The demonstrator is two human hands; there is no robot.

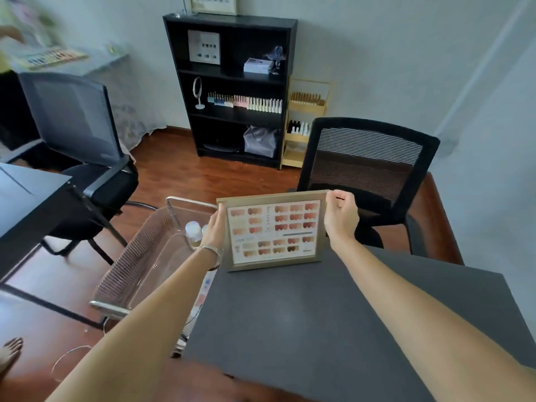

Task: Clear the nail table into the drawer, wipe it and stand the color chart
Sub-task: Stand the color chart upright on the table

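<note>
The color chart (274, 231), a gold-framed card of nail swatches, stands upright on the far edge of the dark grey nail table (333, 317). My left hand (215, 227) grips its left side. My right hand (340, 216) holds its top right corner. The chart's bottom edge rests on the table. To the left of the table a clear ribbed drawer (139, 265) stands open with two white-capped bottles (193, 231) inside, partly hidden by my left wrist.
A black mesh chair (368, 175) stands right behind the table. Another black chair (78, 134) and a dark desk (26, 198) are at the left. A black bookshelf (232, 88) with polish bottles lines the back wall. A bare foot (10, 352) shows at bottom left.
</note>
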